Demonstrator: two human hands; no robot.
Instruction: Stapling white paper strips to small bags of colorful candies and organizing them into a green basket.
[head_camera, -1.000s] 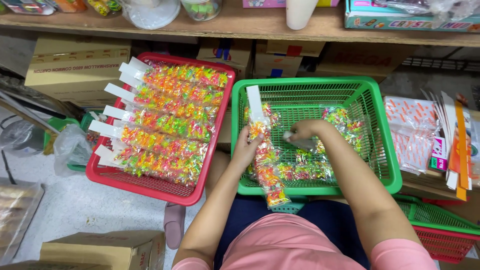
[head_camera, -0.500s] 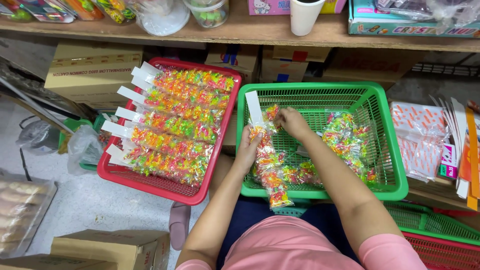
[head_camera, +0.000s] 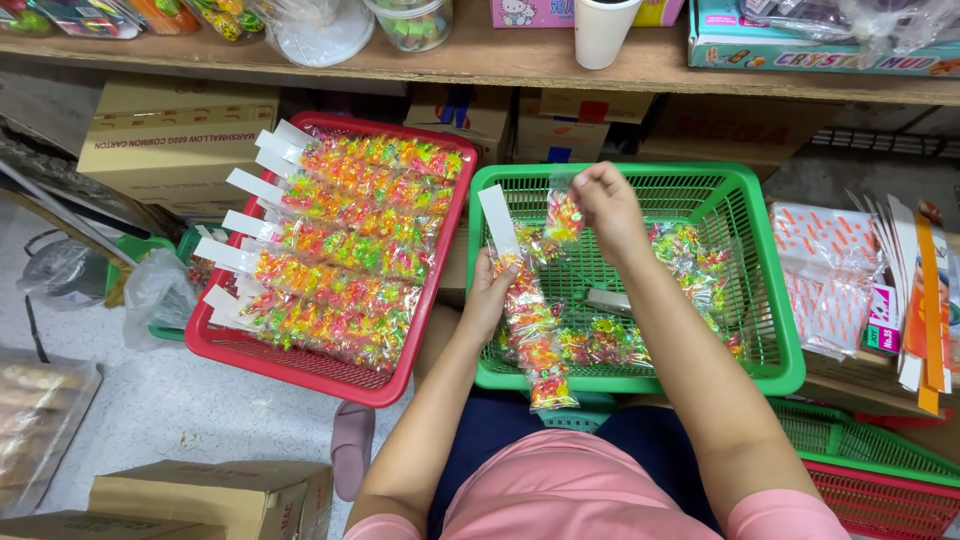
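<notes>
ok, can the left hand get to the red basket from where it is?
Probably yes: the left hand holds a strip at the green basket's left edge, and the red basket sits right beside it, nothing between.

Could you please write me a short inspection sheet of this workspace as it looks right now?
Surface: green basket on the person's lap; pale speckled floor below.
Job's things: left hand holds a long strip of small candy bags with a white card top; right hand pinches one small candy bag above the basket; more loose bags lie inside.
Clutter: red basket stacked with finished strips; cardboard boxes; stack of printed packets at the side.
Grip: both hands closed on candy bags.
Cables: nothing seen.
Surroundings: wooden shelf with a white cup and jars; a pink slipper on the floor.
</notes>
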